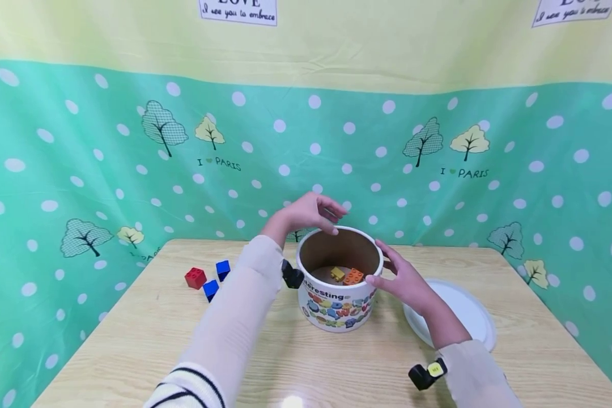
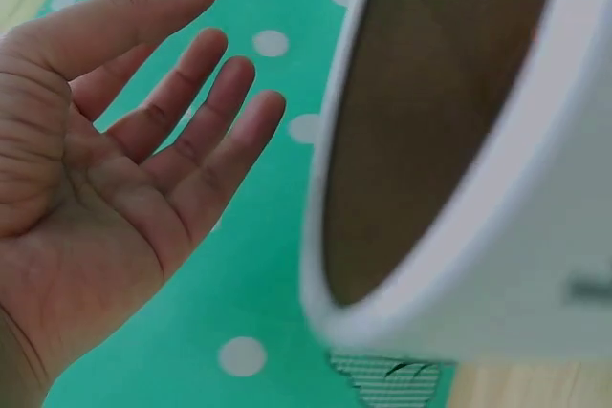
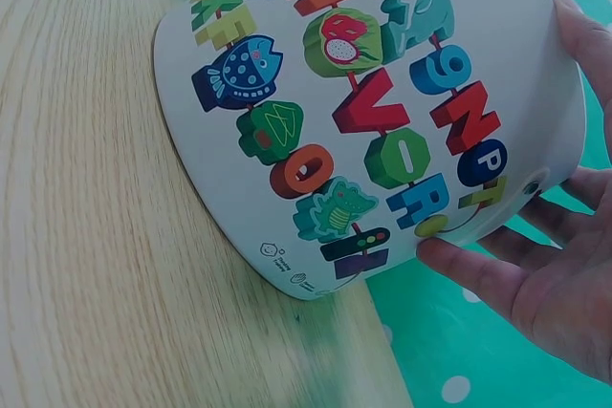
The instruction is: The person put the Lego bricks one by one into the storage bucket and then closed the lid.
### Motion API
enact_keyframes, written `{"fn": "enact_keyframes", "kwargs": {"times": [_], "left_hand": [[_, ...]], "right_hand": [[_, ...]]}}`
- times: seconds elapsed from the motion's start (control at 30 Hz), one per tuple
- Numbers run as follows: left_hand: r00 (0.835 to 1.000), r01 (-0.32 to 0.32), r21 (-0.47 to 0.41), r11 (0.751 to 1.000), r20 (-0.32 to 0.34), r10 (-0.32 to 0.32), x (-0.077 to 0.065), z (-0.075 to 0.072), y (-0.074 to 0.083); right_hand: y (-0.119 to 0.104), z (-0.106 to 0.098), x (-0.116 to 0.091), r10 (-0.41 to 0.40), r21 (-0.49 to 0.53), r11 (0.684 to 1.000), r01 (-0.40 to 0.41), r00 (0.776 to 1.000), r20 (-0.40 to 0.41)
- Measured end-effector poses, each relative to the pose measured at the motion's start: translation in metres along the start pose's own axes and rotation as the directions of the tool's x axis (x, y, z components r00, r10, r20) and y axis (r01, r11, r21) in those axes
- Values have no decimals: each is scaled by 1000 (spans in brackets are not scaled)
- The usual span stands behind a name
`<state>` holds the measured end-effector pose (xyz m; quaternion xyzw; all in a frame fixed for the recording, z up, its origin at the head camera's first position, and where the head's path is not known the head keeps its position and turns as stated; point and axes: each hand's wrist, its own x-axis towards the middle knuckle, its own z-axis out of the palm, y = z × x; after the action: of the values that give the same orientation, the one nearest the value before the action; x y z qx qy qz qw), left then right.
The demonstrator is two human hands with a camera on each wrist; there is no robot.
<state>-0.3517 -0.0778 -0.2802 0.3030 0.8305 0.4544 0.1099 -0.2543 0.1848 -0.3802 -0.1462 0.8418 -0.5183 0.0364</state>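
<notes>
A white round bucket (image 1: 335,317) with colourful printed letters and animals stands upright on the table. Inside lie an orange toy brick (image 1: 353,276) and a yellow toy brick (image 1: 338,274). Over the bucket's far left rim hovers my left hand (image 1: 313,212), fingers apart and loosely bent; the left wrist view shows its palm (image 2: 105,188) holding nothing, beside the rim. My right hand (image 1: 400,277) spans the bucket's right side, with its thumb near the rim. In the right wrist view, a straight finger (image 3: 473,269) touches the printed wall, and other fingers are partly hidden.
To the left on the wooden table (image 1: 148,340) sit a red brick (image 1: 195,278) and two blue bricks (image 1: 211,290). A white round lid (image 1: 459,309) lies right of the bucket, partly under the right forearm. A green dotted cloth (image 1: 265,130) hangs behind the table.
</notes>
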Motion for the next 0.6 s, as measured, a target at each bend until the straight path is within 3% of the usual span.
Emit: {"fn": "enact_keyframes", "kwargs": {"times": [0.13,0.27,0.6], "left_hand": [[997,-33,19,999,-75,34,-24,-5,-3],[986,-54,-12,998,-160,52,-55,-9,-16],[957,-31,-23,999,-290,23,-118,-6,-51]], "right_hand": [[1,0,0,-11,3,1000,11,1000,-4],[0,1,1,-17,6,1000,17,1000,-6],[-1,1,2,11,-7,1000,-11,1000,-12]]}}
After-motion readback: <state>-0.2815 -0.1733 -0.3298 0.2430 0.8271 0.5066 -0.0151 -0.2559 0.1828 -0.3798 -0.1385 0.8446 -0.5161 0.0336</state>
